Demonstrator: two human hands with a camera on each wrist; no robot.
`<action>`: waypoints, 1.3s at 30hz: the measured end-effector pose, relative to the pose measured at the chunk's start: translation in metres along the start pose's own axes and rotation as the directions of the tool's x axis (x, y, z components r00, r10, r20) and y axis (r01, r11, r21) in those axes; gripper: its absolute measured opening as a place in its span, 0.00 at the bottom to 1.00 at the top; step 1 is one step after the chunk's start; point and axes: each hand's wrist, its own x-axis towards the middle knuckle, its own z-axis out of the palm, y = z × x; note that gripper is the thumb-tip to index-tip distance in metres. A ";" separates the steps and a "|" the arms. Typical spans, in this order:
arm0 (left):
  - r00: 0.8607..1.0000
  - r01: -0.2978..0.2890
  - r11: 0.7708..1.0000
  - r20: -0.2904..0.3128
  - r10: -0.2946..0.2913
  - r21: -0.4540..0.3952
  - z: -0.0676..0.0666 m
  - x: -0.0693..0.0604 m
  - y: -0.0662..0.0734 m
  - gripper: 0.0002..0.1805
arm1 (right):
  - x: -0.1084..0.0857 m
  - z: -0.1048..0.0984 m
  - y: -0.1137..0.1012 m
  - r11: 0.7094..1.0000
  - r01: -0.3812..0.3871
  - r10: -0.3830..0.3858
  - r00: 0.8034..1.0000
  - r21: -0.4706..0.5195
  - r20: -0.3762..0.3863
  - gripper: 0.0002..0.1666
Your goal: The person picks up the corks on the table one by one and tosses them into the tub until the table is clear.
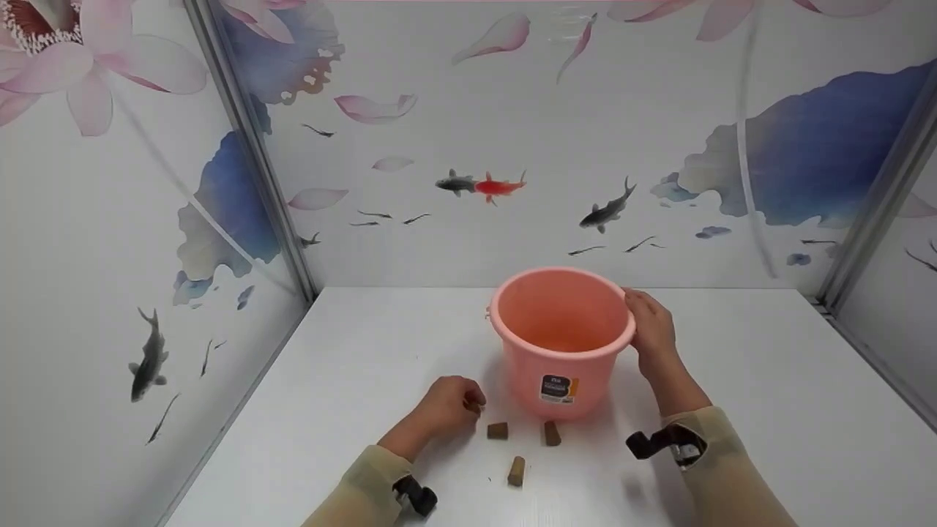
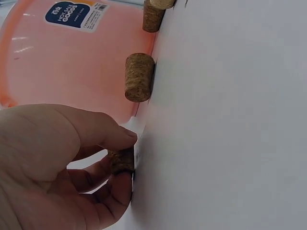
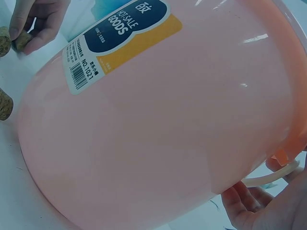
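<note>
- Cork [image 2: 122, 162] is pinched by left hand [image 1: 450, 406]; probably it is light, firm, best taken by sides.
- Bucket [image 1: 564, 369], likely slippery, is held near its rim [image 1: 560, 354] by right hand [image 1: 654, 329].

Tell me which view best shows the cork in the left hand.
The left wrist view: the cork appears largest there, its side visible as the left hand pinches it. The right wrist view shows it smaller, toward the upper left corner, partly covered. In the head view, the hand hides most of it.
</note>
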 end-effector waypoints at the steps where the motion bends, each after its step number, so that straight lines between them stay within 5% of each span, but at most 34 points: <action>1: 1.000 -0.002 1.000 -0.006 0.002 -0.003 -0.002 0.000 -0.001 0.06 | 0.000 0.000 0.000 1.000 0.003 -0.003 1.000 0.004 -0.003 0.31; 13: 0.996 0.002 1.000 -0.084 -0.002 -0.005 -0.020 -0.001 -0.004 0.10 | -0.004 0.001 0.003 1.000 0.018 -0.018 1.000 0.023 -0.017 0.29; 27: 0.987 -0.062 0.998 -0.150 0.059 -0.014 -0.026 -0.006 0.003 0.11 | -0.005 -0.001 0.003 0.999 0.001 0.000 1.000 0.039 -0.015 0.29; 39: 0.967 -0.114 0.993 -0.233 0.108 -0.013 -0.046 -0.003 0.010 0.13 | -0.001 0.002 0.002 0.999 0.030 -0.030 0.999 0.010 -0.012 0.30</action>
